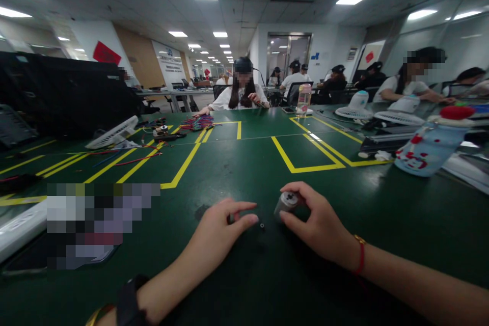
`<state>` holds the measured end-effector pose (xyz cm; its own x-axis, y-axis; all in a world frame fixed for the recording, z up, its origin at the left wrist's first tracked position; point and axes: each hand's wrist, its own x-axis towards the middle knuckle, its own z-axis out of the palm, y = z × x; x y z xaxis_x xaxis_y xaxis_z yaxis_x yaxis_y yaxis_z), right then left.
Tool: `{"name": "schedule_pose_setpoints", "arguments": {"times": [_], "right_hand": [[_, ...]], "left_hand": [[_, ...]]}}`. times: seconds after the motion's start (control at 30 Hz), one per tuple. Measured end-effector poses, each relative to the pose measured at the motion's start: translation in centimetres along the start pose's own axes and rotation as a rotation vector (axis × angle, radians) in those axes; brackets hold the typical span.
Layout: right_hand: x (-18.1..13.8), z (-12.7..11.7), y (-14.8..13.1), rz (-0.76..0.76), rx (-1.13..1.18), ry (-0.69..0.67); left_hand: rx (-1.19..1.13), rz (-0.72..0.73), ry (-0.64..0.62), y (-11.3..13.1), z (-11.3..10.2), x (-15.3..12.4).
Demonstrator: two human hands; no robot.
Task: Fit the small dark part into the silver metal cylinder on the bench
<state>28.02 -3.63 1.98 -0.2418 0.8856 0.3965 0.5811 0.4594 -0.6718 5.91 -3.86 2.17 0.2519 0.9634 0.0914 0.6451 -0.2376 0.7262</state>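
Note:
My right hand (pixel 319 221) grips a small grey metal cylinder (pixel 283 205) that looks like a little electric motor. The thumb lies along its near side and the fingers wrap behind it. Its round end with dark marks faces up, slightly tilted, close to the green tabletop (pixel 244 173). To its left, my left hand (pixel 225 221) has thumb and forefinger stretched apart with nothing visible between them. Just right of that thumb tip lies a tiny dark ring-shaped part (pixel 262 226) on the table. The other left fingers are partly hidden.
Yellow tape (pixel 187 163) marks the table. A power strip (pixel 26 226) and a blurred flat item (pixel 95 229) lie at left; wire bundles (pixel 197 122) and a white fan (pixel 112 132) lie beyond. A blue cup (pixel 430 150) stands at right. Across sits a person (pixel 240 91).

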Motion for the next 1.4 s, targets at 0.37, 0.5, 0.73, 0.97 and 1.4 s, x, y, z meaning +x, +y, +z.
{"name": "schedule_pose_setpoints", "arguments": {"times": [0.37,0.5,0.73,0.97,1.4], "right_hand": [[5.1,-11.8,11.6,0.55,-0.633,0.109],[4.5,-10.1,9.5,0.391,-0.784,0.208],[0.7,-0.2,0.1,-0.378,-0.486,-0.231],[1.4,-1.2,1.1,-0.363,-0.497,-0.201],[4.4,-13.4,8.2,0.469,-1.095,0.002]], "left_hand": [[-0.541,-0.275,0.223,-6.1,-4.2,-0.8],[-0.485,-0.281,0.21,-5.7,-3.9,-0.9],[-0.353,-0.263,0.2,-4.6,-3.9,-1.3],[-0.351,-0.257,0.202,-4.7,-3.9,-1.5],[-0.305,-0.257,0.223,-4.4,-3.7,-1.4]]}}
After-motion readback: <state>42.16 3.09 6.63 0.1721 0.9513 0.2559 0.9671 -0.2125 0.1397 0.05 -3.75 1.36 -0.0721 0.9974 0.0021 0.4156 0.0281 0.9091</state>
